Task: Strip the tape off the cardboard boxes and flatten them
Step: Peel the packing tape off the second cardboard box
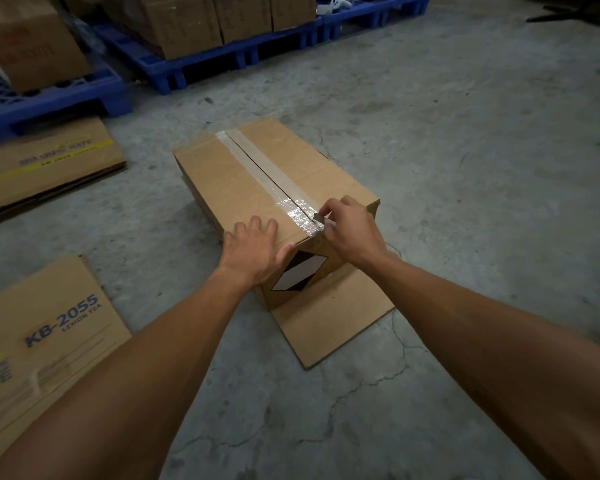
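Nearest, at lower left, a flattened carton (45, 327) lies on the cracked grey concrete floor (465, 168), printed "KB-2055 LEMON TEA". At centre stands the cardboard box (243, 181), brown corrugated and rectangular, with one bottom flap (329, 323) splayed flat on the concrete toward the viewer. Its near end carries a white diamond label (300, 276) edged black. The left hand (253, 249) lies spread and flat on the top near corner, gripping nothing. The right hand (352, 228) is closed around a small blade (321, 219) set at the near end of the clear, glossy tape (257, 168) covering the centre seam. Contents not visible. Beyond, at left, another flattened carton (49, 164); farther, blue plastic pallets (222, 53) bearing closed cartons (184, 22).
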`<state>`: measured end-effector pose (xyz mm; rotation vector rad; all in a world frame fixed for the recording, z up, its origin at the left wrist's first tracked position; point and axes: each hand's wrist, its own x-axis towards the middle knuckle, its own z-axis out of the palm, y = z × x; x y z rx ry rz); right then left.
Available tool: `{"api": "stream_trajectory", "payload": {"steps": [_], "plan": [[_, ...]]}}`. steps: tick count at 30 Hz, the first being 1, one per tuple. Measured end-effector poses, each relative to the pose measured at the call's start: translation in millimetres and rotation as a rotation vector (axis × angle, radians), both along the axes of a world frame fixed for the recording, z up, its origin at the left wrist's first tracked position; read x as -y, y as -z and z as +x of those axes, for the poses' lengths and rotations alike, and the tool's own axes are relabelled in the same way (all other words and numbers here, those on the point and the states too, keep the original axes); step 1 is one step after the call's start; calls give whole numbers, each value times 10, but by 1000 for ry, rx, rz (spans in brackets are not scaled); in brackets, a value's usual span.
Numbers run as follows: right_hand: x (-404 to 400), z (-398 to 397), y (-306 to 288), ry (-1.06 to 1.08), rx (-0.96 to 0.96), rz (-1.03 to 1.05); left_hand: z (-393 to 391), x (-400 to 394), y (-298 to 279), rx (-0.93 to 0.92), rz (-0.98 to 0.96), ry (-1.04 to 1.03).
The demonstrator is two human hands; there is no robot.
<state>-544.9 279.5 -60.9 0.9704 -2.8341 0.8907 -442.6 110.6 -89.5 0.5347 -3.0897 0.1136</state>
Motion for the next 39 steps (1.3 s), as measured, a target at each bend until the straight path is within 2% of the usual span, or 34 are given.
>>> {"api": "stream_trajectory", "payload": {"steps": [10,15,18,24,30,39], "plan": [[217,41,-64,-26,-124,142,-37,-18,0,72,-96,20],[252,65,-44,-3,-120,217,-46,-85,-69,107,-224,93],[200,127,-9,18,-109,196,-54,-89,-98,88,-296,184],[-45,309,164,40,-131,103,-36,-154,-131,9,-272,320],[-251,430,270,64,-184,6,-69,-215,-198,73,-377,350],[-429,425,443,-49,-347,51,-13,-241,-266,50,-297,325]]}}
